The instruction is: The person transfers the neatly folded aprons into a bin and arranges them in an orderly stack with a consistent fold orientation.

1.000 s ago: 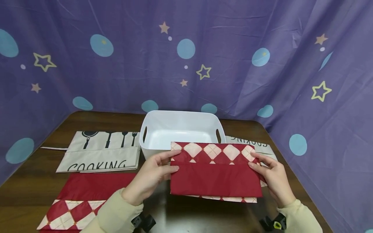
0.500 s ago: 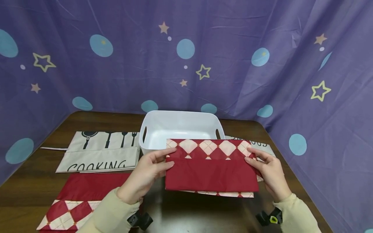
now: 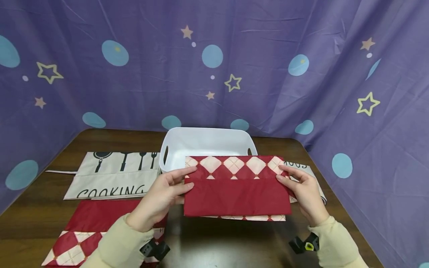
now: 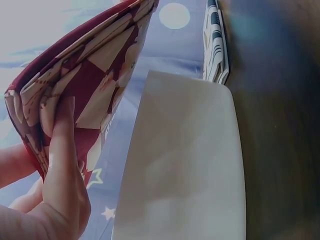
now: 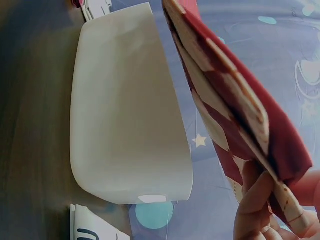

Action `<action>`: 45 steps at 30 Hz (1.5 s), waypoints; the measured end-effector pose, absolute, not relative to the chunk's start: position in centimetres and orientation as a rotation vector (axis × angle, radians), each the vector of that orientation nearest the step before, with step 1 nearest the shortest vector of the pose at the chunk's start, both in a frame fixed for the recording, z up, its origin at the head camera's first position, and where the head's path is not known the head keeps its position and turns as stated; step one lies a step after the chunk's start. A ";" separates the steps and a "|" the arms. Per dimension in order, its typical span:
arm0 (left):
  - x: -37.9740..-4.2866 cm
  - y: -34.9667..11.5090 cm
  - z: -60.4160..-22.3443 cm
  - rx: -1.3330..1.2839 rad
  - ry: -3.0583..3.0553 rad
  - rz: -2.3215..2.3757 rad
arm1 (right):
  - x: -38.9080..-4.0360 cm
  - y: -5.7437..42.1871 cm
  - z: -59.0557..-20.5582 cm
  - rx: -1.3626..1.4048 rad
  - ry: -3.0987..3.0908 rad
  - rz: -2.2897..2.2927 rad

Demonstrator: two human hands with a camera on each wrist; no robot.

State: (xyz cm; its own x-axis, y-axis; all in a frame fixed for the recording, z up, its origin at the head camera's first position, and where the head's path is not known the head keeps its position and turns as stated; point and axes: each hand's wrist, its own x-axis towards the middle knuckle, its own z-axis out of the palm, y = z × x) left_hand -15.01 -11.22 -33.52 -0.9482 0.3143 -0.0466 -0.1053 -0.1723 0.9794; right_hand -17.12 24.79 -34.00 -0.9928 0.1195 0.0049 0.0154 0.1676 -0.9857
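A folded red cloth (image 3: 236, 199) with a cream diamond pattern is held up between both hands, in front of the bin in the head view. My left hand (image 3: 159, 195) pinches its left edge, thumb on the near side and fingers behind. On the opposite edge, my right hand (image 3: 305, 193) grips it the same way. Stacked layers of the cloth (image 4: 100, 75) show from the side in the left wrist view. Behind it stands a white plastic bin (image 3: 211, 141) with handle slots; the cloth hides part of its front wall.
Left on the brown table (image 3: 207, 245) lies a folded white cloth (image 3: 117, 178) printed with COOKING and utensils, a thin strap at its side. Before it lies another red diamond-patterned cloth (image 3: 97, 216). A further white printed cloth (image 3: 313, 176) sits right of the bin.
Both hands have carried the folded red cloth up and slightly left, so it overlaps more of the bin's front. The bin and the other cloths have stayed put.
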 end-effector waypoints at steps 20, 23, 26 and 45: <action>-15.3 -12.5 -32.7 0.258 1.892 2.193 | -17.7 23.6 -33.5 0.000 -2.269 2.130; -15.4 -12.6 -32.5 0.242 1.901 2.188 | -17.8 23.5 -33.3 0.014 -2.270 2.126; -15.6 -12.7 -32.5 0.206 1.923 2.178 | -18.0 23.4 -33.1 0.012 -2.254 2.136; -16.7 -12.5 -31.3 0.152 1.931 2.220 | -19.4 23.0 -32.5 0.017 -2.204 2.191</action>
State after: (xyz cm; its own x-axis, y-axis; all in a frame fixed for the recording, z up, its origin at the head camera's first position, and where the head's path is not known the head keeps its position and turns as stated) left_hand -16.69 -12.46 -31.25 -0.9758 0.2129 -0.0499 -0.0790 -0.1301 0.9883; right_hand -19.39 22.99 -32.50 -0.9994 0.0160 0.0320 -0.0319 0.0061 -0.9995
